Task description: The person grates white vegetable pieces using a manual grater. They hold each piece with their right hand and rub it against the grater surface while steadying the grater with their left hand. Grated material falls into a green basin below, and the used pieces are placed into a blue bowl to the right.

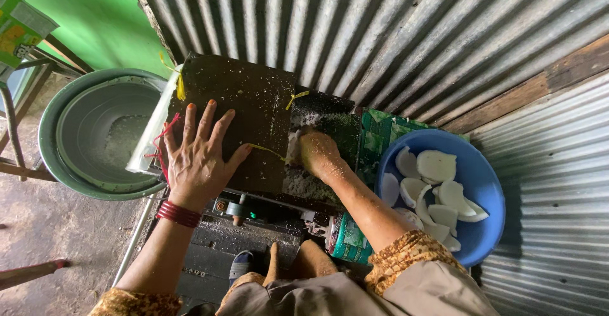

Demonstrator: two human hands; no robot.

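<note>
At frame centre her left hand lies spread flat on the dark grater cover, while her right hand, closed, presses what looks like a coconut piece, stiff, brittle and slippery, gripped by its back.

A blue bowl of white coconut pieces sits right of the dark machine; a grey metal basin left of it; corrugated sheeting behind.

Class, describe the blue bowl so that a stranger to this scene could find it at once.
Start at the corrugated metal wall and look down to its right-hand foot. There sits the blue bowl, beside the person's right hand. Unlike the grey-green basin on the left, it holds white coconut pieces.
</note>
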